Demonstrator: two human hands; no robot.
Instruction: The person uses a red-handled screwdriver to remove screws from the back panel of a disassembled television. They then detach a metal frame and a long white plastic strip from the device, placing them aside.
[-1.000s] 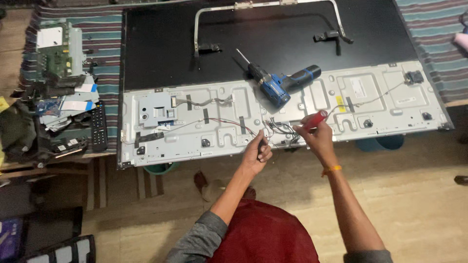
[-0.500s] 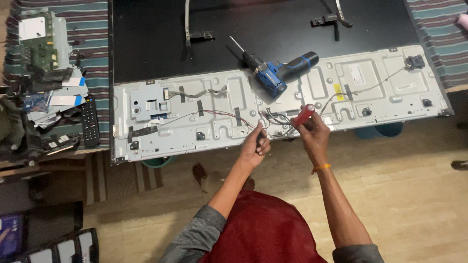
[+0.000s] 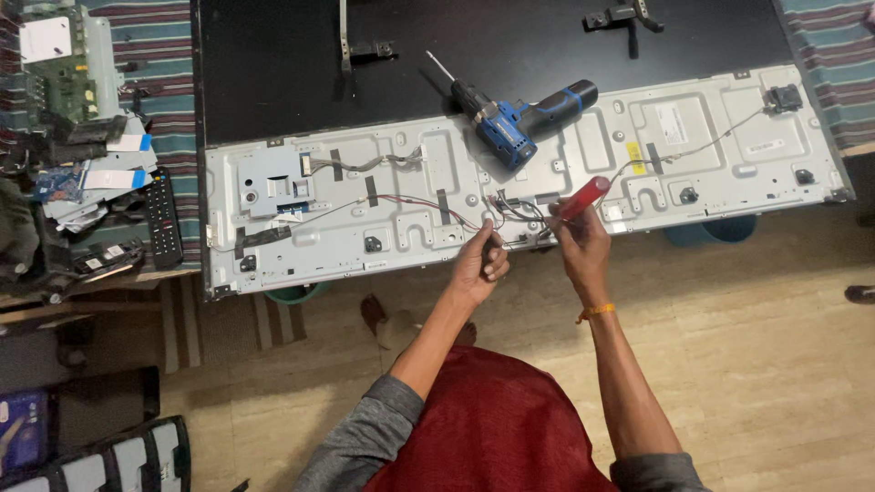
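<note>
A grey metal chassis panel (image 3: 301, 232) lies across a black flat-screen panel (image 3: 273, 64). My right hand (image 3: 579, 246) grips a red-handled screwdriver (image 3: 583, 197), its tip down at a knot of wires (image 3: 510, 211) near the panel's front edge. My left hand (image 3: 480, 264) is closed at the front edge just left of those wires, pinching a small dark part I cannot identify. A blue and black cordless drill (image 3: 510, 114) rests on the panel just beyond both hands.
A remote control (image 3: 164, 219), circuit boards (image 3: 59, 64) and loose parts are heaped at the left on a striped cloth (image 3: 155, 55). A metal stand bracket (image 3: 351, 46) lies on the black panel. Teal tubs (image 3: 706, 230) show under the front edge. My feet stand on a beige floor.
The view has shifted, so the panel sits higher and further left in the frame. Both hands stay at the wire bundle; the screwdriver handle is tilted slightly more to the right.
</note>
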